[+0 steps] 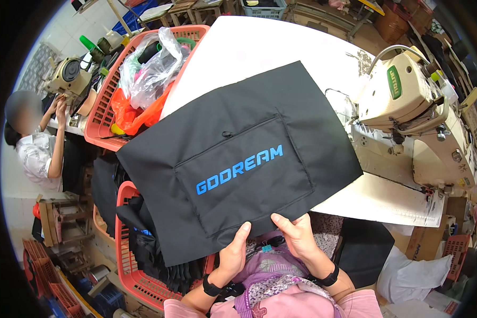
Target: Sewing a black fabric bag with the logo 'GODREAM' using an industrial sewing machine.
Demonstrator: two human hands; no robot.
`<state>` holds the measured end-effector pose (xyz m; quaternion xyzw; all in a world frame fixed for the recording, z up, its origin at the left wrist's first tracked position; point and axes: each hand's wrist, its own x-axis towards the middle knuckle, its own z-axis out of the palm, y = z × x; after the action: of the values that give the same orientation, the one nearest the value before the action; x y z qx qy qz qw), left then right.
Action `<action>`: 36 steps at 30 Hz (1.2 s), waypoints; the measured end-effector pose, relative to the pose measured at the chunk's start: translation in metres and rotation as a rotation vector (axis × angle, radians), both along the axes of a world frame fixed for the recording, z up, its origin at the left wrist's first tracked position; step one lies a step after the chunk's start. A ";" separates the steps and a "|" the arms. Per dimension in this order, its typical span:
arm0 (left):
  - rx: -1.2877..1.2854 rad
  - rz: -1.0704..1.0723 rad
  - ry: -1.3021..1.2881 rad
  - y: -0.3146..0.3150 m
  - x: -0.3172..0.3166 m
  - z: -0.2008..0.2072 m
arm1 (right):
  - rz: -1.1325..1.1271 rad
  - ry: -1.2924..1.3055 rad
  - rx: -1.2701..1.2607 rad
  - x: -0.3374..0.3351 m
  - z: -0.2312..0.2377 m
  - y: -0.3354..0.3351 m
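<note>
A black fabric panel [328,138] with a zipped patch pocket [249,199] and blue lettering is held up in front of me. My left hand [233,253] grips its near edge, thumb on top and the other fingers hidden beneath. Close by on the same edge, my right hand [299,237] pinches it the same way. The panel's far part reaches over the white table [249,42]. A small zipper pull [227,134] shows at the top of the pocket.
On the right stands a cream sewing machine [403,87]. A red basket [103,114] with plastic bags [151,74] is at the far left; another basket [124,259] below holds black fabric pieces [143,249]. A co-worker [40,153] sits left at another sewing machine [69,77].
</note>
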<state>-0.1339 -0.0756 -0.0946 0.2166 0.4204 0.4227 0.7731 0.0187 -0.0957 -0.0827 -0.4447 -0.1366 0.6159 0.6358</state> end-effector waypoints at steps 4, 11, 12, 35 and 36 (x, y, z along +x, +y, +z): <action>0.018 0.045 -0.048 0.002 0.001 0.001 | 0.004 -0.002 0.000 0.000 0.001 0.000; 0.028 0.092 0.044 0.001 0.005 -0.002 | 0.024 -0.035 -0.014 -0.001 0.003 0.002; 0.035 0.070 0.036 0.000 0.001 -0.004 | 0.030 -0.005 -0.004 -0.003 0.001 0.002; 0.057 0.205 0.171 0.005 -0.009 -0.009 | -0.196 0.047 -0.092 0.013 -0.002 -0.001; 0.057 0.204 0.166 0.005 -0.008 -0.008 | -0.194 0.056 -0.089 0.013 -0.003 -0.002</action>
<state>-0.1421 -0.0705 -0.1031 0.2291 0.4905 0.4914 0.6822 0.0322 -0.0977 -0.0861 -0.4663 -0.0473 0.5692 0.6755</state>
